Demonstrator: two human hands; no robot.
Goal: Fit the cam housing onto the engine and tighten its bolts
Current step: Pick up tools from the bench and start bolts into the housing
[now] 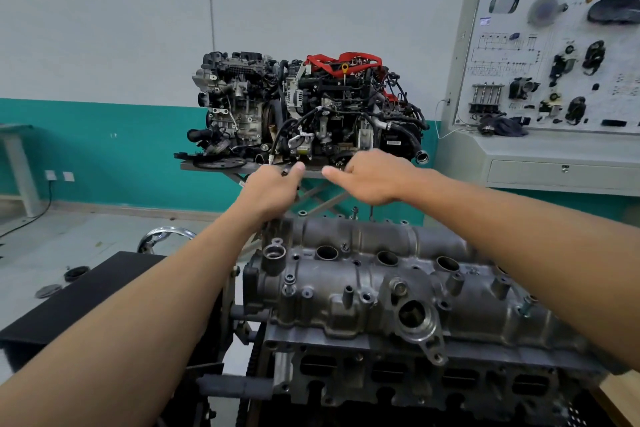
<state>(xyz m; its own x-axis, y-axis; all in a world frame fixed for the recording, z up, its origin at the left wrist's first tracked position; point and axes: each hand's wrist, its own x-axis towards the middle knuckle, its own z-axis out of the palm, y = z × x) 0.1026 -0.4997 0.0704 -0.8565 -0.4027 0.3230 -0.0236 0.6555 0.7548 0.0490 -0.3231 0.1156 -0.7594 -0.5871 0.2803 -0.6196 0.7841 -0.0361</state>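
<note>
Fingers (298, 168) of both hands hover beyond the cam housing (381, 291).

Two complete display engines (304, 107) at 12 o'clock, side by side on a scissor-lift table (242, 168) — the right one has red covers on top. Training panel (561, 55) at 2 o'clock, wall-mounted parts and wiring diagrams on it, drawer below. Dark rag (502, 126) on its ledge. Black bench (79, 305) at 8 o'clock. Chrome ring (166, 234) behind it. Two round dark parts (74, 274) on the floor at 9 o'clock — type unclear.
</note>
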